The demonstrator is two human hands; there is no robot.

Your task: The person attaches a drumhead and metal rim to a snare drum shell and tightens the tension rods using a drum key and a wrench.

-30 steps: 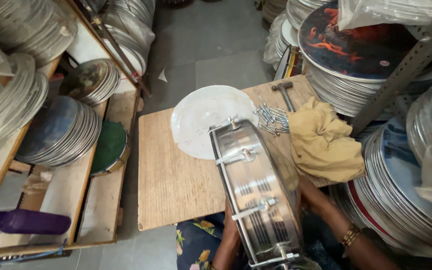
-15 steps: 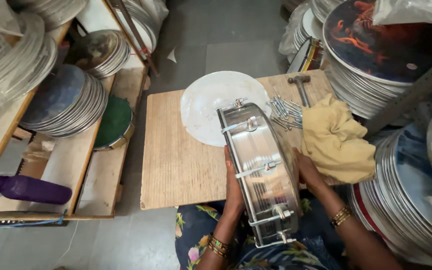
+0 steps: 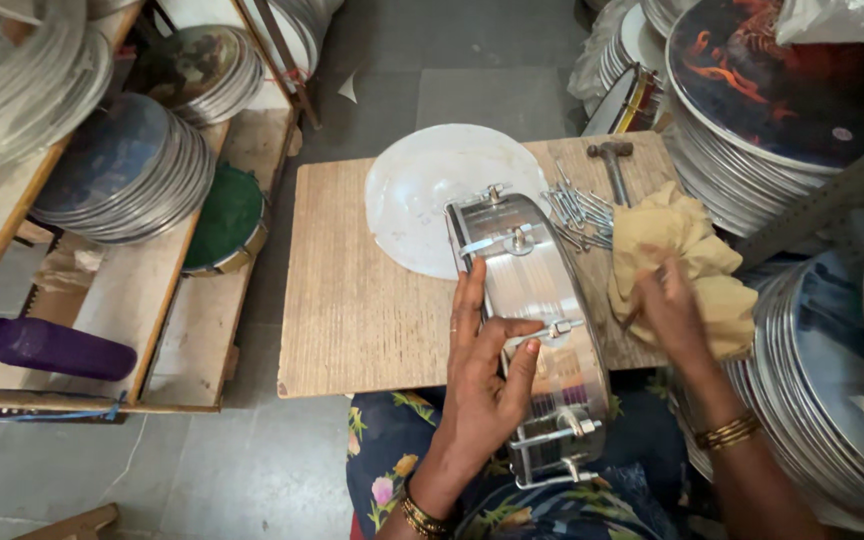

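My left hand (image 3: 482,370) grips the shiny metal drum shell (image 3: 537,320), which stands on edge over the near rim of the wooden board (image 3: 352,300). The shell has tension rods and lugs along its side. My right hand (image 3: 674,305) reaches onto the crumpled yellow cloth (image 3: 677,255) at the board's right side and touches it. A white round drum skin (image 3: 432,190) lies flat on the board behind the shell. A heap of metal rods (image 3: 577,210) and a hammer (image 3: 614,165) lie at the back right.
Stacks of round drum frames and skins fill the wooden shelves on the left (image 3: 127,170) and the racks on the right (image 3: 772,100). A green-faced frame (image 3: 227,220) and a purple bottle (image 3: 47,345) lie on the left shelf. Grey floor tiles (image 3: 452,70) lie beyond.
My right hand has left the drum shell and moved right onto the yellow cloth. My left hand still holds the shell, which has tilted slightly.
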